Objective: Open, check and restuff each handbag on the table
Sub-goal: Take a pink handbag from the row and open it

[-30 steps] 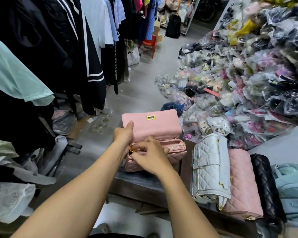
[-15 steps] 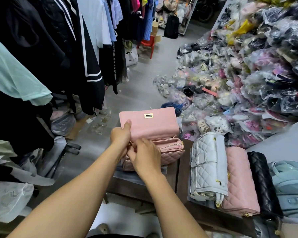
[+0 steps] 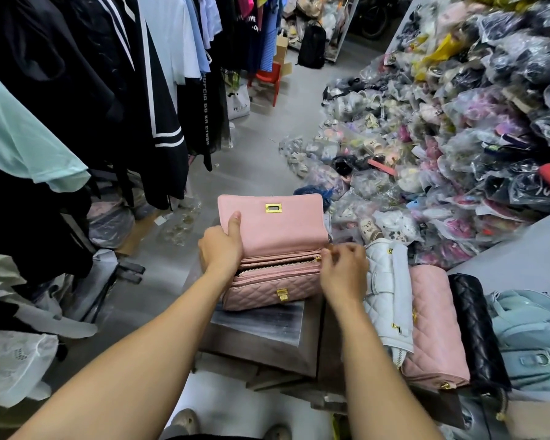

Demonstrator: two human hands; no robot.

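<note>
Head view, my left hand (image 3: 221, 249) clamped on the smooth raised flap (image 3: 280, 230) of the quilted pink handbag (image 3: 267, 293), my right hand (image 3: 343, 274) pinching the end of its gold zip (image 3: 283, 265).

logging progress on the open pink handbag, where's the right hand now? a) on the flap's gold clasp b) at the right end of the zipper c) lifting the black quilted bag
b: the right hand pinches the zipper pull at the right end of the pink handbag, while the left hand holds its flap up.
</note>
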